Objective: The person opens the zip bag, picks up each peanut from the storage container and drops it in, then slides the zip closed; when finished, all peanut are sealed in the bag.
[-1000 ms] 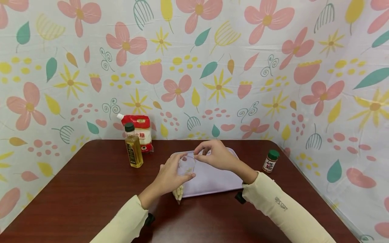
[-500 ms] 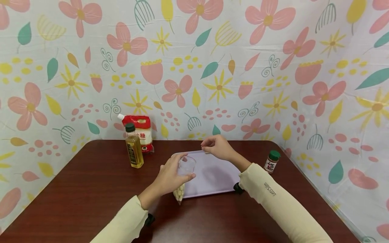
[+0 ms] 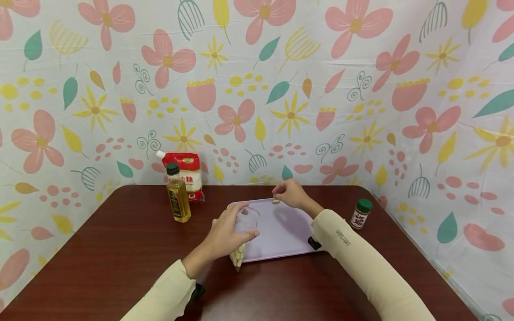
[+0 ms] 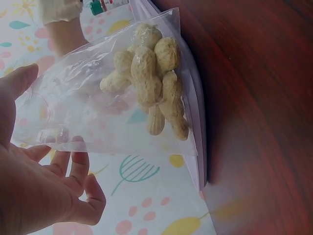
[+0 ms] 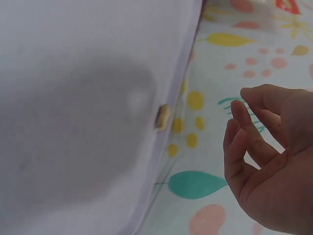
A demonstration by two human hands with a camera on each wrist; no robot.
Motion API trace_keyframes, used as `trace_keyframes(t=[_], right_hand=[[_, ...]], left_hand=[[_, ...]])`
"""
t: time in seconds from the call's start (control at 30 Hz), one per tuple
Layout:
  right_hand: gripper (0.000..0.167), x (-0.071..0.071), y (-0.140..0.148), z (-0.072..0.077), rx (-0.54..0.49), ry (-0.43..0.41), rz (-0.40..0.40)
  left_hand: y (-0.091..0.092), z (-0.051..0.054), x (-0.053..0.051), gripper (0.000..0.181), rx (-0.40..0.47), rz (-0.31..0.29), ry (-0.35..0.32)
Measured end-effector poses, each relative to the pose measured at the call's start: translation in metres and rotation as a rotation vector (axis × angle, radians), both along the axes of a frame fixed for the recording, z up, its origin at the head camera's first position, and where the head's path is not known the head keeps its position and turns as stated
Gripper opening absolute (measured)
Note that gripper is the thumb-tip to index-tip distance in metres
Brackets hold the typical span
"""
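My left hand point(image 3: 225, 232) holds a clear plastic bag point(image 4: 83, 117) by its round, spread mouth, thumb and fingers on either side. Several unshelled peanuts point(image 4: 146, 81) lie at the bottom of the bag, which hangs over the left edge of a pale purple tray point(image 3: 273, 238). One peanut point(image 5: 164, 117) lies by itself on the tray's far rim. Just above it hovers my right hand point(image 3: 293, 194), its fingers loosely bent. In the right wrist view a gap shows between thumb and fingertips, and nothing is held there.
A bottle of yellow oil point(image 3: 178, 200) stands at the back left, before a red and white sugar pouch point(image 3: 192, 178). To the right of the tray is a small green-lidded jar point(image 3: 361, 215). A flowered cloth point(image 3: 257, 89) hangs behind the brown table point(image 3: 120, 258).
My right hand has moved from the bag's mouth to the right, over the tray's far edge, and let go of a peanut there. The left hand keeps its place with the bag.
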State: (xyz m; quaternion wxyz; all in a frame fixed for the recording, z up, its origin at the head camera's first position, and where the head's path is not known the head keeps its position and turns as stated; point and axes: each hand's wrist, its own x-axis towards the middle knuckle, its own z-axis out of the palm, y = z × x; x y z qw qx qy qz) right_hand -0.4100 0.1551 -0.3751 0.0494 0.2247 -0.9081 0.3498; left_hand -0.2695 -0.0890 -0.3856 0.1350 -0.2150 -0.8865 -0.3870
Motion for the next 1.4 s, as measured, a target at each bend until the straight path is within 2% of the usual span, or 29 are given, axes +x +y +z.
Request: trace_keyframes(t=[0.37,0.47,0.7,0.93,1.2,1.4], right_hand=[[0.015,-0.023,0.009,-0.025,0.127,-0.021,-0.045],[0.014,-0.028,0.01,-0.029,0.159,-0.056,-0.08],[0.015,-0.034,0.011,-0.031,0.224,-0.119,-0.133],[0.013,-0.039,0.011,-0.034,0.236,-0.115,-0.143],[0.016,-0.042,0.009,-0.036,0.248,-0.172,-0.144],[0.015,-0.046,0.006,-0.041,0.25,-0.162,-0.15]], left_hand=[[-0.001,0.0,0.0,0.072,0.007,-0.015,0.009],[-0.001,-0.001,0.001,0.072,0.011,-0.012,0.005],[0.001,-0.002,0.001,0.072,0.028,-0.027,-0.009],[-0.001,-0.003,0.0,0.073,0.034,-0.024,-0.006],[-0.002,0.0,0.001,0.073,0.028,-0.028,-0.014],[-0.003,0.0,-0.001,0.073,0.029,-0.025,-0.014]])
